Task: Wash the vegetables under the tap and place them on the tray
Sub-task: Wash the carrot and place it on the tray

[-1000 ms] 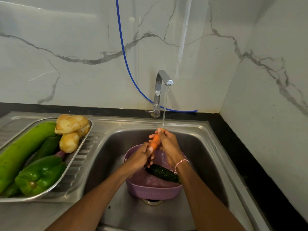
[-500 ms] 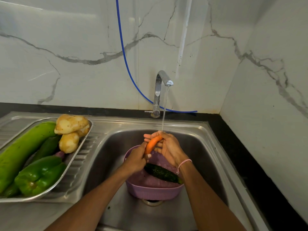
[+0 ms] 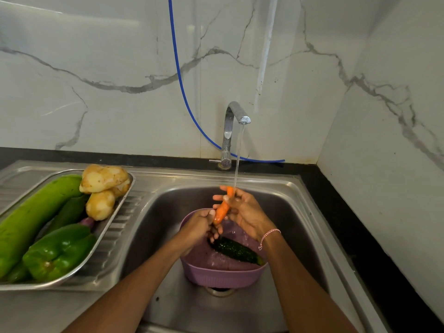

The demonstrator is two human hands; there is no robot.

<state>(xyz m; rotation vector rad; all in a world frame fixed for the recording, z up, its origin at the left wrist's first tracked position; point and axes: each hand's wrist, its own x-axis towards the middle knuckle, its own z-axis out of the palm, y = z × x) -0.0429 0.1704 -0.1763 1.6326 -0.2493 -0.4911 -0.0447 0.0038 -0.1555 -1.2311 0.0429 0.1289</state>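
Observation:
An orange carrot (image 3: 222, 210) stands nearly upright under the running tap (image 3: 236, 115), its tip in the water stream. My left hand (image 3: 199, 225) grips its lower end. My right hand (image 3: 242, 212) curls round its upper part, fingers spread behind it. Both hands are over a purple colander bowl (image 3: 223, 276) in the sink, which holds a dark green cucumber (image 3: 236, 251). On the left drainboard a steel tray (image 3: 109, 233) carries a long pale green gourd (image 3: 31, 215), potatoes (image 3: 102, 179), a green bell pepper (image 3: 57, 252) and a partly hidden purple vegetable (image 3: 87, 221).
The steel sink basin (image 3: 283, 212) has a drain under the bowl. A blue hose (image 3: 182, 92) hangs down the marble wall behind the tap. A black counter edge (image 3: 348, 224) runs along the right side, with a marble side wall close by.
The carrot has turned more upright and its tip has risen into the water stream. My right hand has slid along it while my left hand keeps hold of the lower end.

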